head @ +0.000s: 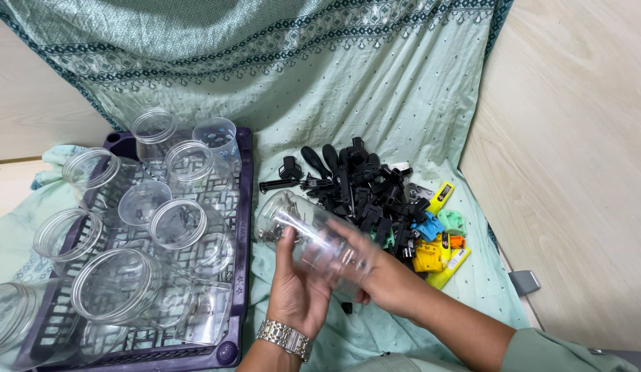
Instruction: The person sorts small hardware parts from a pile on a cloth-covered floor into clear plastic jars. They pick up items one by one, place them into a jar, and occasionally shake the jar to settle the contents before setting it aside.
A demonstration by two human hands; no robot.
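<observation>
A clear plastic jar (296,220) lies tilted on its side between my two hands, with small metal parts visible at its far end. My left hand (296,293), a metal watch at its wrist, cups the jar from below and the left. My right hand (375,272) grips the jar's near end from the right. Both hands hover just above a pale green patterned cloth (375,89). A pile of black plastic parts (358,189) lies on the cloth just beyond my right hand.
A purple slatted crate (241,207) at the left holds several empty clear jars (186,227). Yellow, blue, orange and green small items (434,248) lie right of the black pile. A light wooden panel (575,158) rises at the right.
</observation>
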